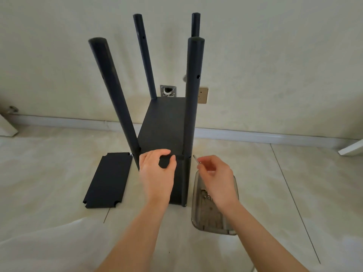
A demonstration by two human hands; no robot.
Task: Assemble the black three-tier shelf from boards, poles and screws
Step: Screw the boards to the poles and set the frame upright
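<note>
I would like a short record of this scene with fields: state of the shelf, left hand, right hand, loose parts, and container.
shelf state: four black poles stand upright with one fitted board mounted between them
left hand: left hand grips the near edge of the fitted board
right hand: right hand pinches a screw near the near-right pole
loose parts: one spare black board lies flat on the floor, left of the shelf
container: a clear tray with small hardware sits on the floor below the right hand

L hand (155,169) grips shelf board (163,124) edge; R hand (215,173) pinches screw (196,159) above tray (198,218).
</note>
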